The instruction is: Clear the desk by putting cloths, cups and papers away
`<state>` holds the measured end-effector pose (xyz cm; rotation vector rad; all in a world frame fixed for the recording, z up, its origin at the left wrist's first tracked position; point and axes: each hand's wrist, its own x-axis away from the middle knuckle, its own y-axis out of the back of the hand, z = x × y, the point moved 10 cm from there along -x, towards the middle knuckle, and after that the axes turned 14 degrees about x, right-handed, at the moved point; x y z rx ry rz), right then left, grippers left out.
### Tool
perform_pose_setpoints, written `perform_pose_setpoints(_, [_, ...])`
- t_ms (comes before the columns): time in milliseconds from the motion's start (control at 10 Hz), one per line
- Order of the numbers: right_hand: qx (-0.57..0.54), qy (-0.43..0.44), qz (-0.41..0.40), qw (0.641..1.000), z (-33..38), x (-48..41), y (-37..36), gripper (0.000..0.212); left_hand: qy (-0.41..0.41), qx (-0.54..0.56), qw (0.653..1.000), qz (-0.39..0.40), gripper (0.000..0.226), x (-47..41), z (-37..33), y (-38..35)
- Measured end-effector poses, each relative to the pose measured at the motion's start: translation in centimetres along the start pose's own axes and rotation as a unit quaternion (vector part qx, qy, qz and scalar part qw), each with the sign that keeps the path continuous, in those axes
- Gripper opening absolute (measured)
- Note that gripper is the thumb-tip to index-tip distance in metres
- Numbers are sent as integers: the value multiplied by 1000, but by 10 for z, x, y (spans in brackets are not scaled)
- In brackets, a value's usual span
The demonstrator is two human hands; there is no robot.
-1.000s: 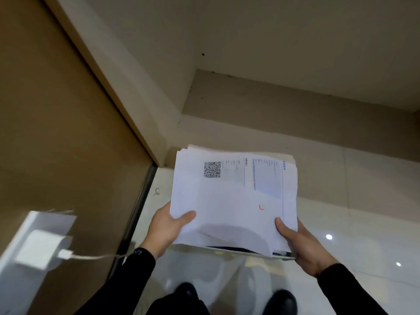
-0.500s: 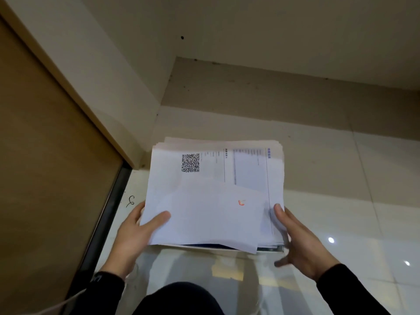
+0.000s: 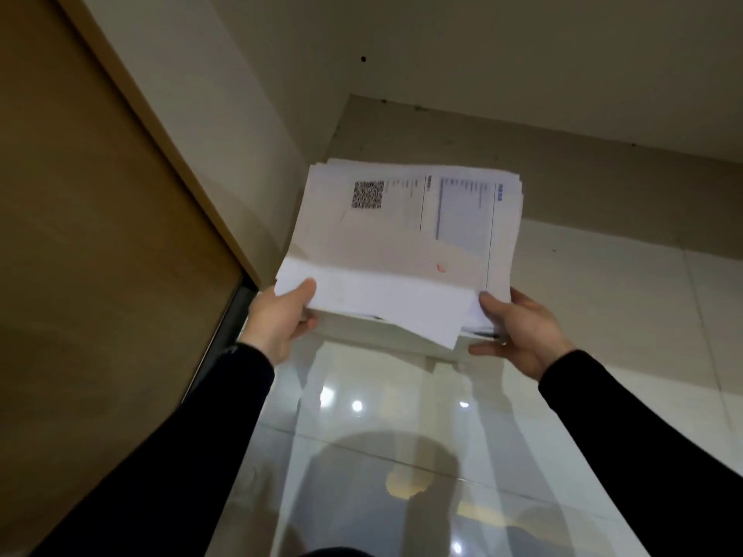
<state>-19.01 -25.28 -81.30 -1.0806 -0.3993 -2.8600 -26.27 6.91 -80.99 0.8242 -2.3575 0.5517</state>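
Up over the glossy tiled floor (image 3: 402, 436), held out at arm's length, we've got the stack of papers (image 3: 386, 251), off any surface and carried wholly between two hands. Right hand (image 3: 522, 335) grips the near right corner, thumb pressed on the top sheet, fingers (image 3: 488, 350) wrapped below, one poking out under the pile's edge. Left hand (image 3: 277, 321) grips the near left corner the same way, thumb on top, the rest curled underneath. Sheets are fanned and uneven along the far edge. Top page shows a square code (image 3: 368, 195) at its far left, a pale blue block of print (image 3: 462, 213) to the right of it, and a tiny red mark (image 3: 441, 268) lower down. One loose white sheet (image 3: 382, 299) lies across the near edge, a corner drooping past the pile. Brown wooden panel (image 3: 100, 235) runs down the left, pale wall (image 3: 522, 54) beyond the stack. Black sleeves (image 3: 643, 436) cover both arms. Bright spots glint on the tiles below.
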Motion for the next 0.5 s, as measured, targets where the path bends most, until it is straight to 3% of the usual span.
perform_pose_setpoints(100, [-8, 24, -28, 999, 20, -13, -4, 39, 17, 16, 1000, -9, 62, -28, -8, -11])
perform_pose_setpoints(300, [-31, 64, -66, 995, 46, -24, -3, 24, 2, 20, 1000, -6, 35, -46, -25, -28])
perform_pose_setpoints(400, [-45, 24, -77, 996, 37, -22, 3, 48, 13, -37, 999, -22, 38, -36, -27, -29])
perform_pose_setpoints(500, [-29, -31, -119, 992, 29, 0, 25, 59, -39, -117, 991, -47, 56, -1, -43, -24])
